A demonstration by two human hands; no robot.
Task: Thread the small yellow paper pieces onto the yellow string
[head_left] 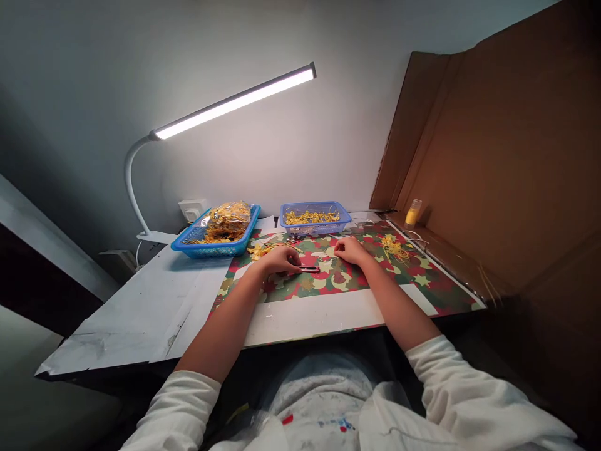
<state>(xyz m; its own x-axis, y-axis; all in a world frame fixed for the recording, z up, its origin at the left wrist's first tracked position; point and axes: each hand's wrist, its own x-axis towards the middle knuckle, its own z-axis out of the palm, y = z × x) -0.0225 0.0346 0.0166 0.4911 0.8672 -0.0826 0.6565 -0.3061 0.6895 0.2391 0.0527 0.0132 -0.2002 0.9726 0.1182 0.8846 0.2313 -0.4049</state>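
My left hand [280,259] is curled over the patterned mat, fingers closed at the near end of a slim pink-and-dark tool [310,269]; its exact kind is too small to tell. To its right, my right hand [351,250] holds its fingertips in a pinch just over the mat; whatever is between them is too small to make out. Yellow-gold pieces with thin strands [260,250] lie behind my left hand. A second tangle of yellow strands [394,248] rests to the right of my right hand.
A blue basket [211,250] with gold pieces and a clear bag stands at back left. Behind my hands is a lilac basket [315,228] of gold pieces. A lit lamp [235,103] reaches overhead. Cardboard [498,156] walls the right side, near a small yellow-filled bottle [413,213].
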